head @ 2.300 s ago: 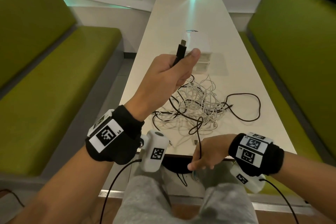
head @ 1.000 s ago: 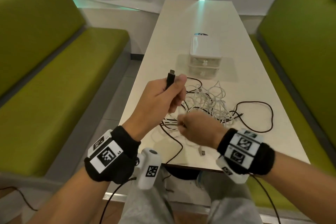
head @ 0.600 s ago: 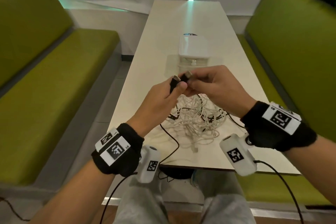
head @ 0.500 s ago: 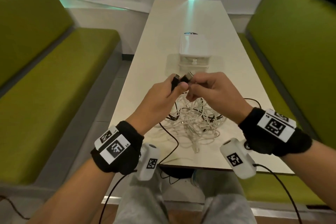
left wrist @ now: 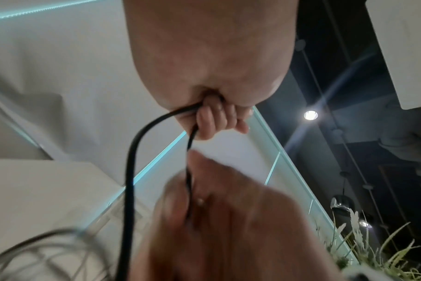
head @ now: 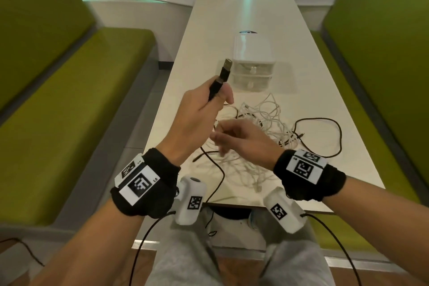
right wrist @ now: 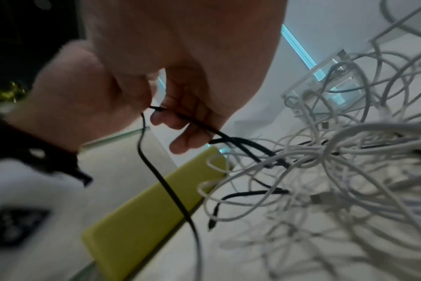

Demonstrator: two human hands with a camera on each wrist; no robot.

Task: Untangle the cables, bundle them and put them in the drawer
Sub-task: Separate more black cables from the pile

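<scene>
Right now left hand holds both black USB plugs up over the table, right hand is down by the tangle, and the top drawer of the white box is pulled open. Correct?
One error: the white drawer box is closed, both drawers flush, per the head view. The rest holds: the left hand grips the two black USB plugs raised above the table, and the right hand is low at the cable tangle.

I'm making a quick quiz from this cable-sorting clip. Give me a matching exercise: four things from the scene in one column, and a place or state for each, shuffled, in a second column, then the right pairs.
Things
1. left hand
2. right hand
3. white cables
4. drawer unit

Places or states
A. lying tangled on the table
B. standing on the table beyond the tangle
C. raised, holding two black plugs
D. low over the tangle, blurred, fingers on a black cable

Pairs: 1-C, 2-D, 3-A, 4-B
</scene>
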